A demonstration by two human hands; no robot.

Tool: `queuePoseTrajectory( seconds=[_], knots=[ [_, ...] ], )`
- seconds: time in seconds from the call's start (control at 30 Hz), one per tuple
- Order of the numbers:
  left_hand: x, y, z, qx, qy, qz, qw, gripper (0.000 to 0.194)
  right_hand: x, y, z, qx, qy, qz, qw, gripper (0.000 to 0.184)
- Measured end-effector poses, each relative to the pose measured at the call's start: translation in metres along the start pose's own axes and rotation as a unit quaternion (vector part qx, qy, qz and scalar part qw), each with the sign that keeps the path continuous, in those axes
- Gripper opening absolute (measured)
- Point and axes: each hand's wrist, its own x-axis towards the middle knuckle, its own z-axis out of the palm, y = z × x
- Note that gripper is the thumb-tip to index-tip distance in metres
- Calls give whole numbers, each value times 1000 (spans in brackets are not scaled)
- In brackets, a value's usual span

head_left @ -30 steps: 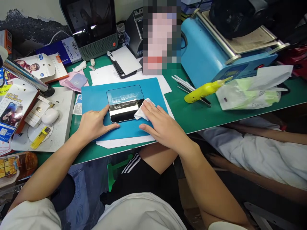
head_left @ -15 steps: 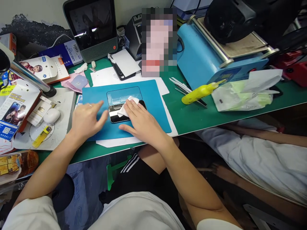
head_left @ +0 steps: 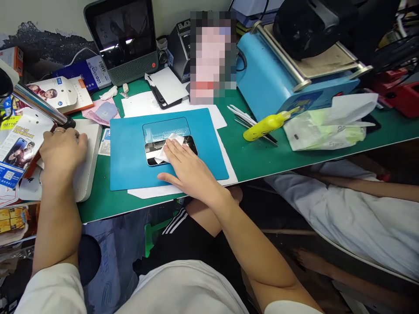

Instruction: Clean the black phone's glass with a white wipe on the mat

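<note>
A phone (head_left: pixel 151 155) with a shiny dark screen lies on a blue mat (head_left: pixel 131 174). Just behind it is a clear, black-edged screen protector (head_left: pixel 175 125). My right hand (head_left: pixel 188 168) presses a folded white wipe (head_left: pixel 163 154) onto the phone's screen, fingers stretched flat and thumb held out to the side. Over at the left, my left hand (head_left: pixel 63 150) is above the pale lamp base (head_left: pixel 90 163), beside the lamp's metal arm (head_left: pixel 42 104). Its fingers point down and are mostly hidden behind the back of the hand.
Product boxes (head_left: pixel 19 148) crowd the left side. A tablet-like display (head_left: pixel 122 37) stands at the back. Right of the mat are a yellow squeeze bottle (head_left: pixel 265 126), thin tools (head_left: pixel 240 115), a tissue pack (head_left: pixel 314 135) and a blue machine (head_left: pixel 262 74). Another person's clothed leg (head_left: pixel 353 213) is at the right.
My left hand has moved left from beside the phone to the lamp base, covering the items there. My right hand remains on the wipe over the phone. The view has shifted slightly.
</note>
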Motion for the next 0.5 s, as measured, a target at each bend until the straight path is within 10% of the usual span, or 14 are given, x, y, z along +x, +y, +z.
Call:
queuePoseTrajectory(
  seconds=[0.33, 0.5],
  knots=[
    [-33, 28, -46, -100, 239, 99, 961, 37, -1, 0, -1, -7, -2, -9, 1000, 95],
    [-67, 92, -71, -199, 298, 304, 883, 19, -3, 5, 8, -8, 39, -25, 999, 96]
  ],
)
